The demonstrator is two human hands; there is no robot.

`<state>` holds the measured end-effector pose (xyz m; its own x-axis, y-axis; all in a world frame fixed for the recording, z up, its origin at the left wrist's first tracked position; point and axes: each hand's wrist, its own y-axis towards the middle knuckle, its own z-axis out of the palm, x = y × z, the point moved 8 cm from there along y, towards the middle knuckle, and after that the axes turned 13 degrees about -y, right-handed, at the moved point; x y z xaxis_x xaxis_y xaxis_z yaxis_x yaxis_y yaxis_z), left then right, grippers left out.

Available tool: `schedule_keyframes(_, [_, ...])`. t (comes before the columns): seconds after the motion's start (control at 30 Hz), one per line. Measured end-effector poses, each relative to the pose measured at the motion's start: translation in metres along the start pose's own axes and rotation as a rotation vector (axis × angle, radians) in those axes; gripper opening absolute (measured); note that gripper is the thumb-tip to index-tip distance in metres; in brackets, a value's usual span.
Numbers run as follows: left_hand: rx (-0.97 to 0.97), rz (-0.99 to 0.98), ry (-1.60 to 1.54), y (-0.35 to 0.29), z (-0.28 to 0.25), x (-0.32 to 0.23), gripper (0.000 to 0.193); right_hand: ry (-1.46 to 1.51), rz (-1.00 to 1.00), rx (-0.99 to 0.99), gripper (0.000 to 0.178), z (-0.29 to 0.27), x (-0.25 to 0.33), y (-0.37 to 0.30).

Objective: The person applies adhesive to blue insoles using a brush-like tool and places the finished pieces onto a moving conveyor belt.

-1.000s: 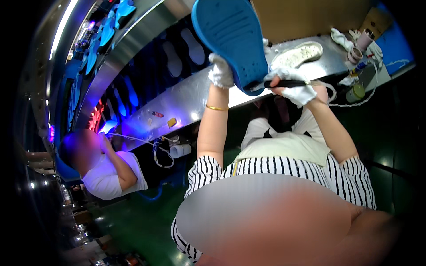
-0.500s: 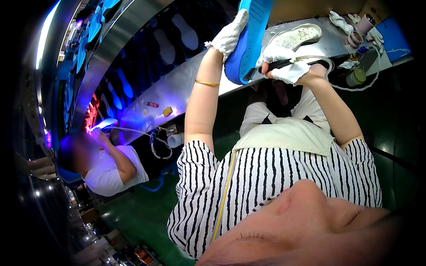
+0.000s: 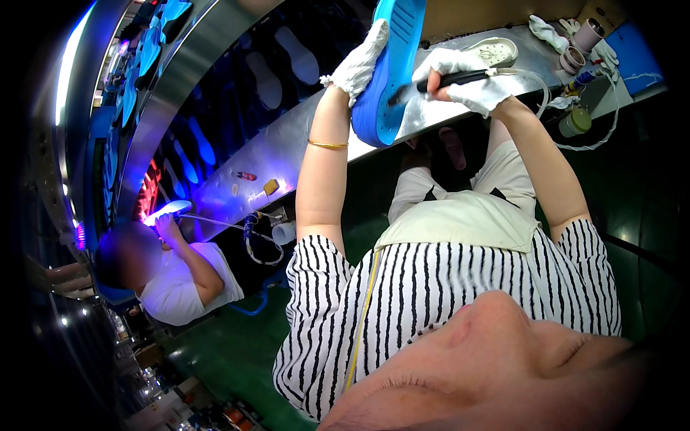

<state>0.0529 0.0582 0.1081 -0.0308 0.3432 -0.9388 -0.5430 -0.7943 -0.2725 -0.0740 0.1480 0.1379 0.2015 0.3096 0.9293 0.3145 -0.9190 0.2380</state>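
My left hand [image 3: 364, 61], in a white knitted glove, grips the edge of a blue shoe sole [image 3: 376, 118] and holds it up tilted over the metal bench. The sole is lighter blue on its inner face, with small holes, and darker blue along its side wall. My right hand [image 3: 471, 87], gloved with some fingertips bare, is closed around a black-handled brush [image 3: 460, 76] with a white tube running from its back end. The dark brush tip is at the sole's inner face near its lower end. Beyond my right hand lies a white sole with holes [image 3: 494, 52].
The metal bench [image 3: 287, 144] runs to the left beside a rack of blue-lit soles. At right are white gloves [image 3: 548, 34], pink cups [image 3: 588, 36], a green-lidded jar [image 3: 575, 123] and a looping tube. A co-worker [image 3: 194, 276] sits at far left; a yellow block [image 3: 271, 187] lies between us.
The blue sole has shifted left and slightly down with my left hand. My right hand has risen, bringing the brush tip onto the sole's inner face and covering part of the white sole.
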Motion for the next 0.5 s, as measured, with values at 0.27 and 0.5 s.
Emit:
schedule_keyframes(0.27, [0.048,0.150,-0.310,0.006,-0.019,-0.005,0.092,-0.321,-0.001,0.083,0.009,-0.010,0.002,-0.002])
schedule_keyframes(0.5, [0.524,0.137,-1.179,-0.027,-0.032,0.013,0.071,-0.057,0.030,-0.278,0.014,-0.038,-0.007,-0.016])
